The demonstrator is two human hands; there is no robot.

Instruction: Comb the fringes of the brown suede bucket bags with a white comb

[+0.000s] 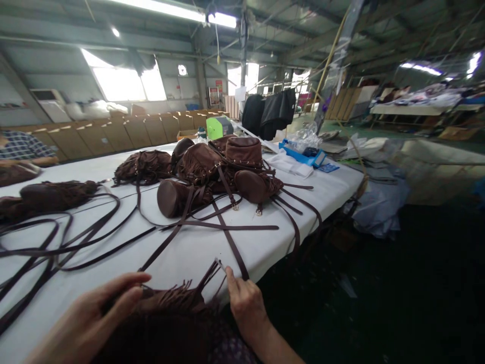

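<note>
A dark brown fringed bag (170, 313) fills the bottom middle at the table's near edge. My left hand (102, 308) grips its upper left side, thumb and fingers closed on the brown material. In my right hand (248, 303) is a slim, pale, metal-looking tool (220, 263), its tip pointing up and left; I cannot make out its exact kind. Several thin fringe strands (206, 278) stretch up from the bag to the tool's tip. Much of the bag's lower body lies in shadow.
More brown fringed bags (200, 162) are heaped mid-table, with long straps (242, 227) trailing around them. Tangled straps (91, 232) and other bags (56, 194) lie left. A blue tray (303, 154) is at the far right. A person's checked sleeve (26, 145) shows at far left.
</note>
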